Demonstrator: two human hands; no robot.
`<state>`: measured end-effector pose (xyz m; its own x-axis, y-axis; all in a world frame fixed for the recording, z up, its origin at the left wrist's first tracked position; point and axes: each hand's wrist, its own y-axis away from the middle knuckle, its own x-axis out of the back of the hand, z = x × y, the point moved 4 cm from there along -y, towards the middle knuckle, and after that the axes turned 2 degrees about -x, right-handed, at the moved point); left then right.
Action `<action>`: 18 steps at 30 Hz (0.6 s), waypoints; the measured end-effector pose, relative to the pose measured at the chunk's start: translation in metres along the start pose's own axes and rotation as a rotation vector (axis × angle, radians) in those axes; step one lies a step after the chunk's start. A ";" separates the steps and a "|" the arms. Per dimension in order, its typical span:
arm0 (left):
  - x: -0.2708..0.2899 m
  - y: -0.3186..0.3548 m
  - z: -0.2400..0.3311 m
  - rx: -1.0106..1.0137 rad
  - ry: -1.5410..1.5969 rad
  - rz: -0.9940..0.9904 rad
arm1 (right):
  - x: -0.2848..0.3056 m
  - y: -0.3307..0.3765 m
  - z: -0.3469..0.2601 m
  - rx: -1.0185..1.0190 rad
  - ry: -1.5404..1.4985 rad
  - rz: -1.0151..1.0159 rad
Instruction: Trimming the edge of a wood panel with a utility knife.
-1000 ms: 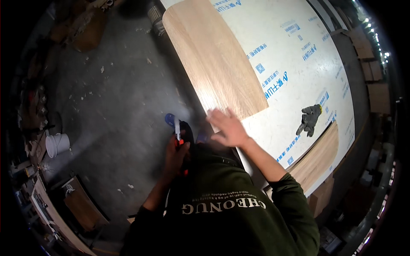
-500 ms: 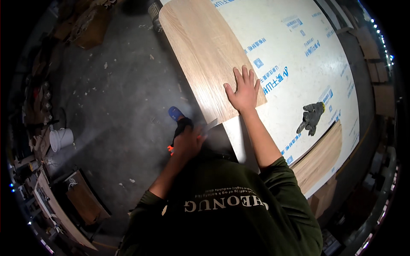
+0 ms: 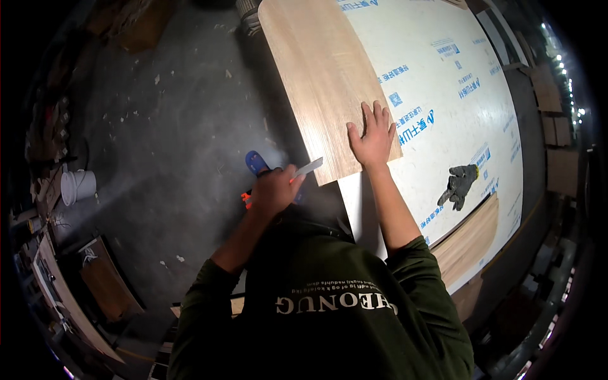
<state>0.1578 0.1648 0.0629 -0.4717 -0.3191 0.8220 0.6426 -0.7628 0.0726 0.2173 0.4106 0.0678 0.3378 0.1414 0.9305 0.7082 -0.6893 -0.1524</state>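
My left hand (image 3: 273, 192) is closed around the orange handle of what looks like a flat file (image 3: 308, 168). Its grey metal blade points up to the right, with the tip over the near left edge of a wood-grain board (image 3: 329, 95). Whether the blade touches that edge, I cannot tell. My right hand (image 3: 372, 140) lies flat on the board near its close right corner, fingers spread. The board has a rounded far left corner and reaches along the left side of a large white printed sheet (image 3: 437, 82).
On the sheet lie a dark grey work glove (image 3: 459, 187) and another wood-grain piece (image 3: 468, 231). A blue shoe (image 3: 255, 162) shows on the grey floor beneath my left hand. To the left are a white bucket (image 3: 79, 187) and a leaning framed panel (image 3: 111, 282).
The file has swung up over the board's edge as my left hand turned. My right hand stays flat on the board. The whole view has shifted slightly.
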 end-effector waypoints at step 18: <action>0.013 -0.035 -0.023 -0.017 -0.013 0.040 | -0.001 -0.001 0.000 0.015 0.004 0.006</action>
<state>0.1150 0.1746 0.0586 -0.4381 -0.3420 0.8313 0.6502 -0.7591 0.0303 0.2165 0.4106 0.0674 0.3392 0.1345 0.9311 0.7158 -0.6791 -0.1627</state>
